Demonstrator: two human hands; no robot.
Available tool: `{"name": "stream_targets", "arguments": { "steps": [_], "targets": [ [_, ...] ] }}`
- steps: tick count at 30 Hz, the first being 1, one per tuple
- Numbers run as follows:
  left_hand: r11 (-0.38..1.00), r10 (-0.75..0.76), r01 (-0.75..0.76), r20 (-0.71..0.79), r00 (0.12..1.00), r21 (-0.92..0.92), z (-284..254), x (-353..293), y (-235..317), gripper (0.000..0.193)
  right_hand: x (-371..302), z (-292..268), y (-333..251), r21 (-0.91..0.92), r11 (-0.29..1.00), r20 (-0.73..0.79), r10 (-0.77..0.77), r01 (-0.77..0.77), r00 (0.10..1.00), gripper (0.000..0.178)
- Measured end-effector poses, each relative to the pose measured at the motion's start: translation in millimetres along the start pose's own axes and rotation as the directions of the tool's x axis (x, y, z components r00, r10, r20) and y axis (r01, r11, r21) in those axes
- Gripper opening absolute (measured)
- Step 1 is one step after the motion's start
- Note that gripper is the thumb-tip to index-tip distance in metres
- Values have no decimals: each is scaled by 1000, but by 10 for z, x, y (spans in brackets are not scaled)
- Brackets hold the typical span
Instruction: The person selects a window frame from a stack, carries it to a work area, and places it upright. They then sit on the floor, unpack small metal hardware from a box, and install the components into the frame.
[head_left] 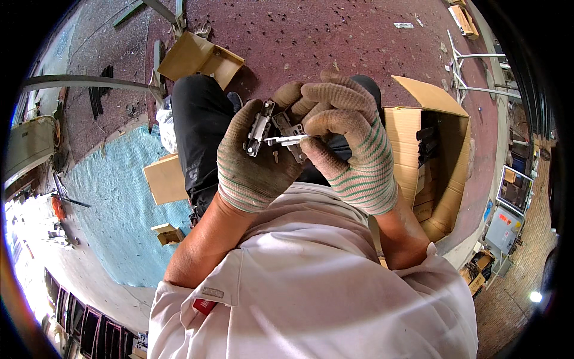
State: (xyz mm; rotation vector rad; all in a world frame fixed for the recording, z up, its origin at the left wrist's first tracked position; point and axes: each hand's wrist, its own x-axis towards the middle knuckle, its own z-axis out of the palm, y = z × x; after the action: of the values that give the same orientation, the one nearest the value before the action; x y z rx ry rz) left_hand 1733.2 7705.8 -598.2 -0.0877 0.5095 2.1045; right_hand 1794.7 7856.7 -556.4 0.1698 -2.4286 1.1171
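Observation:
Both my hands wear brown-coated work gloves with striped knitted cuffs, and they meet in front of my lap. My left hand [250,173] is curled around several small silvery metal fittings, one narrow metal bracket [259,129] standing tilted near the thumb. Between the hands lies a flat bright metal piece [289,140], its right end pinched by the thumb and fingers of my right hand [357,140]. Darker metal parts [281,121] show behind it, partly hidden by the fingers. The exact kind of these fittings I cannot make out.
An open cardboard box [402,140] with dark items inside stands beside my right leg. At the far left are another open carton [224,64] and a metal frame leg [95,79]. Smaller cardboard pieces [166,179] lie by a blue sheet [113,209] on the left.

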Motion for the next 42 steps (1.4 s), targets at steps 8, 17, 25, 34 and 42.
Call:
{"name": "stream_targets", "arguments": {
  "steps": [8, 17, 25, 34, 42],
  "targets": [
    [864, -33, 81, 104, 994, -497, -86, 3, -19, 51, -94, 28, 53, 68, 996, -126, 67, -59, 990, 27],
    [822, -44, 141, 186, 981, -551, -113, 77, -1, 61, 7, -243, -140, 954, 223, -8, 686, -200, 727, 27],
    [767, -48, 160, 193, 980, -621, -107, 81, -14, 60, -159, -196, -103, 870, -487, 376, 557, -76, 740, 28],
    [802, -41, 158, 210, 977, -576, -146, 71, -20, 57, -125, -113, -269, 481, 693, 160, 533, -537, 831, 14],
    [899, -53, 97, 112, 992, -428, -139, 52, -88, 55, -170, 36, -136, -280, 937, 100, 243, -207, 965, 25]
  ]
}}
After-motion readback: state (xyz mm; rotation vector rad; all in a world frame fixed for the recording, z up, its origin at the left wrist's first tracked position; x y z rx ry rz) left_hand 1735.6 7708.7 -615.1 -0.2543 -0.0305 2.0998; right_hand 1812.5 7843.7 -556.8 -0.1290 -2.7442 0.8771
